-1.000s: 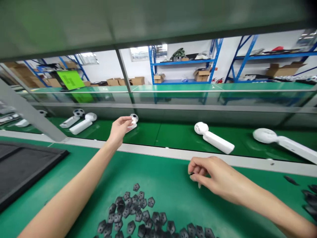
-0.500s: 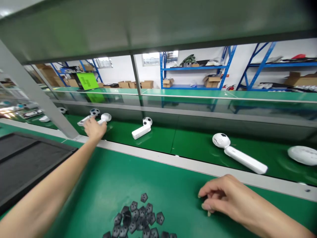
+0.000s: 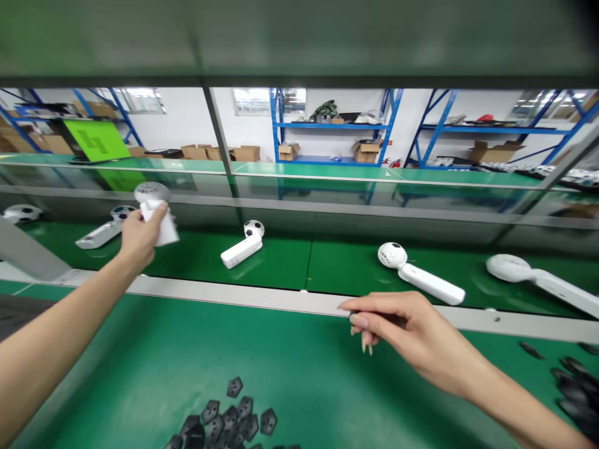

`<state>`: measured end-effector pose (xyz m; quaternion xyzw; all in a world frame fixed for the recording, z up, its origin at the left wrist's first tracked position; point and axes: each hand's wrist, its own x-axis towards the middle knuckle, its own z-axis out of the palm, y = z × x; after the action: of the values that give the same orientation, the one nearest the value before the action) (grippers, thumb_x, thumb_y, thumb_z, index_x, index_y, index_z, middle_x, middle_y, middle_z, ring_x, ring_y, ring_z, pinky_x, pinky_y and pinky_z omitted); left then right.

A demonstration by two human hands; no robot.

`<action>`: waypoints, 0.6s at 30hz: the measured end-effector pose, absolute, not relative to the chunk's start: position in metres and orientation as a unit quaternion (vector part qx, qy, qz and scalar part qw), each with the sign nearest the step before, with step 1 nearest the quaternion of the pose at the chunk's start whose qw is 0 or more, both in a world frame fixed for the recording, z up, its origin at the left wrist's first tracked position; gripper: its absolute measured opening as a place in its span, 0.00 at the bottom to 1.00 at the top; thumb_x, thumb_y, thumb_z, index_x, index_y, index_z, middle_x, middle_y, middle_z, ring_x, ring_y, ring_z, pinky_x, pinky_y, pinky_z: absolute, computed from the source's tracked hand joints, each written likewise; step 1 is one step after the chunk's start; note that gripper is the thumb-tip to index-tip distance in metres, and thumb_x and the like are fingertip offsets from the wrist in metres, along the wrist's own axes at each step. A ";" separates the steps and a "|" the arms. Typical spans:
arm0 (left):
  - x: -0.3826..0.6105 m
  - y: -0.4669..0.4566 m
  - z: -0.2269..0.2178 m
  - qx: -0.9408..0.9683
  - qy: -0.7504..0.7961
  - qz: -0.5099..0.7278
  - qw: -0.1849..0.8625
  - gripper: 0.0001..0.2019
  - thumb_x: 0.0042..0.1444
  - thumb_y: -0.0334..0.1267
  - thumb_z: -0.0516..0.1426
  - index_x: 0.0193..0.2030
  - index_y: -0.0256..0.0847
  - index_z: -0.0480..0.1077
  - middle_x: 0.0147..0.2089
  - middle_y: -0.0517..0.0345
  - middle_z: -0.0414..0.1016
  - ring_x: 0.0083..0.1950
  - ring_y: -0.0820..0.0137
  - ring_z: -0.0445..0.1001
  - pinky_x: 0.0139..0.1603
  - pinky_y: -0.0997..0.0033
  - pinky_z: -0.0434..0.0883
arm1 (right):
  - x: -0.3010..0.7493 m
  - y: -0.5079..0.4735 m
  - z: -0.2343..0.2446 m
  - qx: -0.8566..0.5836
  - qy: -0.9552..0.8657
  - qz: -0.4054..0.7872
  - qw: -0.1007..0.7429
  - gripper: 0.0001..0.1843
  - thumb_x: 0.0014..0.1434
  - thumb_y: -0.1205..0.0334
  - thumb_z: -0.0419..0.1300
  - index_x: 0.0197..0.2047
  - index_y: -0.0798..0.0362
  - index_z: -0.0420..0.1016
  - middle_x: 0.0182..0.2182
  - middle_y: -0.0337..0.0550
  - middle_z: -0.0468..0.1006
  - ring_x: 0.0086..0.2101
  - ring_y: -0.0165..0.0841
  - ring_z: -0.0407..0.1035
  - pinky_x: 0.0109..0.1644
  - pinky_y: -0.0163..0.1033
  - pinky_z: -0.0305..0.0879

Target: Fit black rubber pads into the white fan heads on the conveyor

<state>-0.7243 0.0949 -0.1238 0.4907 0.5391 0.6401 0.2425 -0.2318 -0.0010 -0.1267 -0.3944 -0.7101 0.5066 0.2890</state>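
Note:
My left hand [image 3: 143, 234] is closed around the white handle of a handheld fan [image 3: 152, 192], its round head up, raised above the green belt [image 3: 285, 262]. My right hand [image 3: 397, 324] is over the near worktop, thumb and forefinger pinched on a small black piece [image 3: 354, 315], mostly hidden by the fingertips. Below and between my hands lies a pile of black pentagon pieces [image 3: 229, 418]. On the belt lie a football-patterned fan [image 3: 242, 249] with a folded head, another fan [image 3: 430, 284] in front of my right hand, and one [image 3: 100, 236] beside my left.
A grey rail [image 3: 266, 299] separates the worktop from the belt. More black pieces [image 3: 578, 390] lie at the right. Another white fan [image 3: 510, 268] is at the belt's right. A metal post [image 3: 28, 249] stands at left, and a wide panel [image 3: 299, 43] hangs overhead.
My left hand has lifted the fan off the belt. My right hand has moved forward toward the rail, still pinched. The view has turned to the right.

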 end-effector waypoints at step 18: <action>-0.450 -0.015 -0.132 0.569 0.384 0.547 0.480 0.24 0.62 0.53 0.67 0.56 0.42 0.68 0.40 0.54 0.79 0.38 0.64 0.77 0.38 0.67 0.76 | -0.241 -0.005 -0.096 -0.345 -0.538 0.584 0.501 0.19 0.44 0.54 0.84 0.28 0.53 0.81 0.22 0.36 0.79 0.25 0.29 0.71 0.28 0.32 0.69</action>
<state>-0.4501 -0.0145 -0.1316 0.5686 0.3845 0.5465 0.4798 -0.2413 -0.0048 -0.0961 -0.3446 -0.5378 0.5836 0.5015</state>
